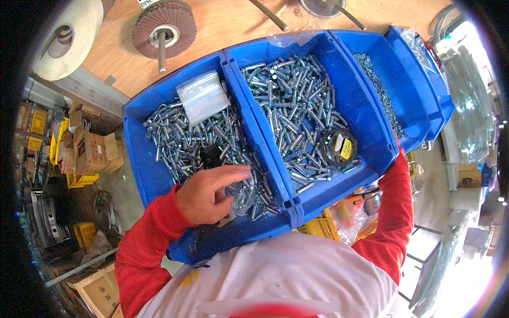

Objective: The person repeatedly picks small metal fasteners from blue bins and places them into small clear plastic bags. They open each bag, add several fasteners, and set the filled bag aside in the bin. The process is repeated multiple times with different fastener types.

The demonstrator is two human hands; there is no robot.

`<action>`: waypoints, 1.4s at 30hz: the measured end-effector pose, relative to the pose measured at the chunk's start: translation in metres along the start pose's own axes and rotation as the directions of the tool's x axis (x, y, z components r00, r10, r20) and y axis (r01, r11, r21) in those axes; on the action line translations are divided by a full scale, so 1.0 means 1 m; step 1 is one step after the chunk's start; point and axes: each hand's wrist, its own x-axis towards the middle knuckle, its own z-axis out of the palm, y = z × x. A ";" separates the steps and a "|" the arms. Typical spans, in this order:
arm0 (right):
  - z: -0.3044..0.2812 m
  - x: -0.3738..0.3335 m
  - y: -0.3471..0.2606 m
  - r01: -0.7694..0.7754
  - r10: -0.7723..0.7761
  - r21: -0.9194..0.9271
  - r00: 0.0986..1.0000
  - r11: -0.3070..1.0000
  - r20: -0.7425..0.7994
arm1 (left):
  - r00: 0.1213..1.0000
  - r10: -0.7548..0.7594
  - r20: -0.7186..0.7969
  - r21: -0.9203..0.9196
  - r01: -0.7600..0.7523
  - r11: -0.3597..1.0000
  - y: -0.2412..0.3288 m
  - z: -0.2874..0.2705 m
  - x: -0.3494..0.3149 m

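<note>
My left hand point(209, 195) is over the near part of the left blue bin point(139, 151), its thumb and fingers curled round a crumpled clear plastic bag point(244, 195). Metal bolt-like anchors point(168, 139) fill that bin, and a stack of clear zip bags point(204, 98) lies on top of them. More of the same metal pieces point(291, 100) are heaped in the middle blue bin point(366, 119), beside a round black tape measure point(339, 147) with a yellow label. My right arm point(397, 206) reaches to that bin's outer right corner; the wall hides the fingers of my right hand.
Further right, a blue bin point(413, 106) holds small metal parts point(377, 87). Behind the bins a wooden board point(114, 53) carries a flap disc point(164, 31) and a white roll point(69, 40) on rods. Cardboard boxes point(90, 151) stand at left, plastic-wrapped goods point(466, 100) at right.
</note>
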 end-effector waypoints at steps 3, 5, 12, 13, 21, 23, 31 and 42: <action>-0.003 -0.004 -0.006 -0.009 0.009 -0.017 0.999 1.000 0.034 | 0.999 0.037 -0.019 0.030 -0.036 0.999 0.001 0.002 0.000; -0.003 -0.003 -0.010 -0.014 0.015 -0.017 0.998 1.000 0.054 | 0.998 0.042 -0.049 0.010 -0.042 0.999 0.002 0.001 -0.002; -0.010 -0.003 -0.028 -0.070 0.064 0.036 0.989 0.997 0.134 | 1.000 -0.006 -0.009 -0.012 0.006 1.000 0.002 -0.003 -0.004; -0.013 -0.004 -0.030 -0.080 0.074 0.040 0.987 0.996 0.144 | 0.998 0.059 -0.031 0.038 -0.057 0.998 0.000 -0.002 -0.004; 0.005 -0.018 -0.020 -0.147 0.416 0.504 0.775 0.851 -0.475 | 1.000 -0.005 -0.014 0.003 0.005 1.000 -0.002 -0.001 -0.004; 0.018 -0.002 -0.009 0.036 0.516 0.633 0.545 0.774 -0.661 | 1.000 0.003 -0.004 0.002 -0.003 1.000 0.000 0.000 -0.003; 0.025 -0.003 0.018 0.396 0.584 0.731 0.812 -0.556 0.003 | 0.999 -0.008 0.033 0.006 0.007 1.000 0.003 0.000 -0.001; 0.012 -0.077 -0.031 0.549 0.510 0.037 0.798 -0.835 -0.320 | 0.997 -0.031 0.069 -0.100 0.038 0.994 0.009 0.000 -0.002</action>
